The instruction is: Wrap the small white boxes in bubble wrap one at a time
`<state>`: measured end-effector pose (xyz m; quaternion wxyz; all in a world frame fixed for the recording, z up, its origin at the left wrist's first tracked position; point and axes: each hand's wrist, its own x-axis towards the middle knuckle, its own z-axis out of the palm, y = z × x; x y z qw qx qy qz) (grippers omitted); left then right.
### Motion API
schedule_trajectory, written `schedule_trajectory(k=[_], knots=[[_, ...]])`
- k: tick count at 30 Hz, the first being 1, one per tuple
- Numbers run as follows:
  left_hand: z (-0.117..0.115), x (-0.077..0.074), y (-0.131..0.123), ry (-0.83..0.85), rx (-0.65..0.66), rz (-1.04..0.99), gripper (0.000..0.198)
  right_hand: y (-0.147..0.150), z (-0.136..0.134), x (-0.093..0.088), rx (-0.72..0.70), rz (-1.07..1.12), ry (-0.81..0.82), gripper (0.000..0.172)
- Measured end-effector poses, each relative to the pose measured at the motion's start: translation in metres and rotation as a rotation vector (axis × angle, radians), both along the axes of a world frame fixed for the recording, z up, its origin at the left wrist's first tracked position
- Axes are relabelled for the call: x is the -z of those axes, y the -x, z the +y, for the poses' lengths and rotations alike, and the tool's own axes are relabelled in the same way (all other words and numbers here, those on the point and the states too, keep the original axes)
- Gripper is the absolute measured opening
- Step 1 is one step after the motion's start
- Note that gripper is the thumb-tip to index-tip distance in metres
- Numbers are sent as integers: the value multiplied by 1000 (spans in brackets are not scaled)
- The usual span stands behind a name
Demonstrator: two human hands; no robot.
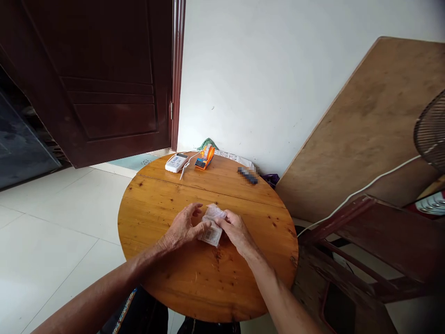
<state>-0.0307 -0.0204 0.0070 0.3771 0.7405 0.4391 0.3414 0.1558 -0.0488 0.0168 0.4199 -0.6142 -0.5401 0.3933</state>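
Note:
A small flat packet in clear bubble wrap (211, 235) lies between my hands over the middle of the round wooden table (153, 199). Its far end is loose, crinkled plastic, and a printed pattern shows faintly through the near part. My right hand (235, 228) pinches the packet's right side between thumb and fingers. On the other side, my left hand (189, 222) has its fingers spread and curved, with the thumb touching the packet's left edge. What lies inside the wrap is too blurred to tell.
Toward the table's far edge are an orange tape dispenser (206, 157), a white box-shaped device (176, 163) with a white cable, and a dark blurred object (247, 175). A wooden chair (375, 250) and a fan (431, 130) stand at the right. A dark red door (114, 83) is at the left.

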Motion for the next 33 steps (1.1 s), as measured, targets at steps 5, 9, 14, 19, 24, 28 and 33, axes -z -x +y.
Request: schedule_trajectory(k=[5,9,14,19,24,28,33], knots=[[-7,1,-5,-15,31,-46,45,-7,10,-3,-56,-93,2,26],[-6,2,-13,154,59,-119,35,-8,23,0,-63,-68,-11,29],[-1,11,-14,259,83,-276,48,-2,33,5,-73,61,-70,30],[3,16,-14,314,173,-417,78,4,33,3,-83,92,-124,28],[3,15,-17,378,203,-515,85,9,34,4,-105,120,-116,26],[3,12,-18,441,163,-544,90,10,34,5,-136,141,-90,25],[5,9,-17,497,132,-547,97,10,34,5,-97,136,-50,27]])
